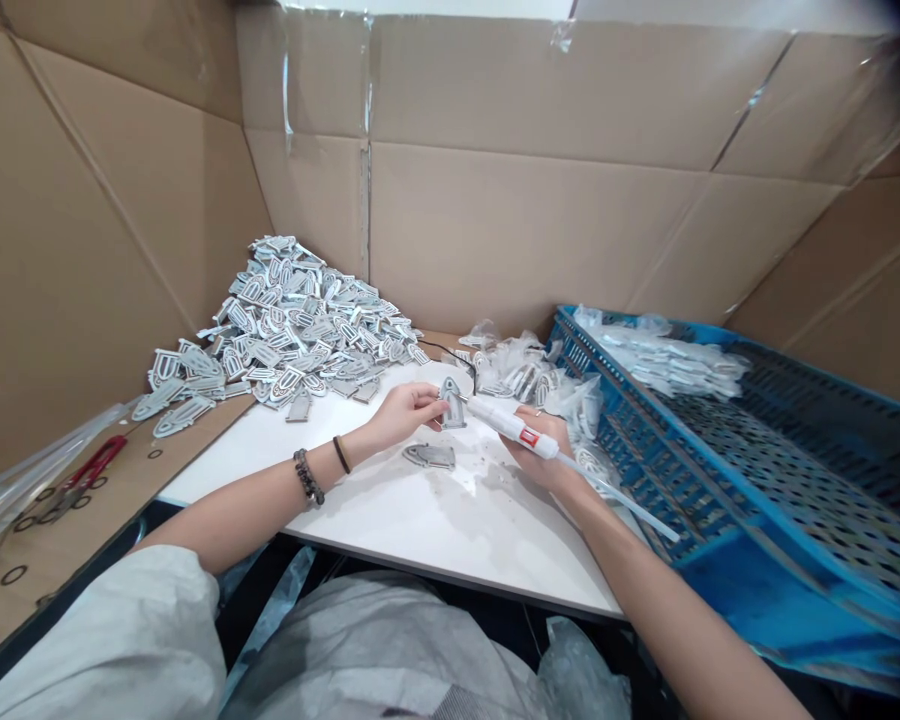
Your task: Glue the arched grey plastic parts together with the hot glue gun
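Note:
Pinched upright in the fingers of my left hand is a small grey pointed metal-looking piece with slots. My right hand is wrapped round a white pen-style glue gun with a red label. Its nozzle points left and meets or nearly meets the piece's right side; I cannot tell whether they touch. A long whitish glue stick sticks out of its back end. Below my left hand, a second grey piece lies flat on the white board.
A large heap of similar pieces rises at the back left. Bagged pieces lie beside a blue plastic crate, which holds more clear bags. Red-handled pliers rest at left. Cardboard walls enclose the work area.

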`<state>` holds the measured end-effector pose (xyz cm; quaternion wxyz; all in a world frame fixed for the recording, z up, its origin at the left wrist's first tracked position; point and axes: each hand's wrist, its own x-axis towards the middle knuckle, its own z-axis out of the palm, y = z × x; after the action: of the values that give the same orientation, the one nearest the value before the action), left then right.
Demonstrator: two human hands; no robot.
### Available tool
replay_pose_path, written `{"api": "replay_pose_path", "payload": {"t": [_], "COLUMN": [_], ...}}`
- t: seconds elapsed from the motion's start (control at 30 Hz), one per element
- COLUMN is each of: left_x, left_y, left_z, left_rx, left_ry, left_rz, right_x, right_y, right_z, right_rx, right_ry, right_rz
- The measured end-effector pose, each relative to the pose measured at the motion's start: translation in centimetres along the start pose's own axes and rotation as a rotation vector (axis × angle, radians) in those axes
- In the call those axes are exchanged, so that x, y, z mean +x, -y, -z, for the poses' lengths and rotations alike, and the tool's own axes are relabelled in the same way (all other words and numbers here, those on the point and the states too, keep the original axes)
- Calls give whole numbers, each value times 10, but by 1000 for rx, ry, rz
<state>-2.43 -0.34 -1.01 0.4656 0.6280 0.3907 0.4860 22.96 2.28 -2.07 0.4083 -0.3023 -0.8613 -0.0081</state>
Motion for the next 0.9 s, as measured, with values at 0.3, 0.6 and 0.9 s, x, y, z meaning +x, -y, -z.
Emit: {"api": "replay_pose_path", "payload": {"t": [0.3,0.6,0.9], "left_x": [-3,0,5], "left_y": [-2,-14,-53], "left_z": [-6,11,139], "left_rx": [-162,228,830], "left_ry": [53,190,116], "left_rz": [175,150,553], "right_x": [-1,6,1], "right_y": [0,2,-8], "right_z": [1,14,8], "right_rx": [30,63,28], "right_ry": [-40,-90,-91], "right_rz": [-97,-122,-53]}}
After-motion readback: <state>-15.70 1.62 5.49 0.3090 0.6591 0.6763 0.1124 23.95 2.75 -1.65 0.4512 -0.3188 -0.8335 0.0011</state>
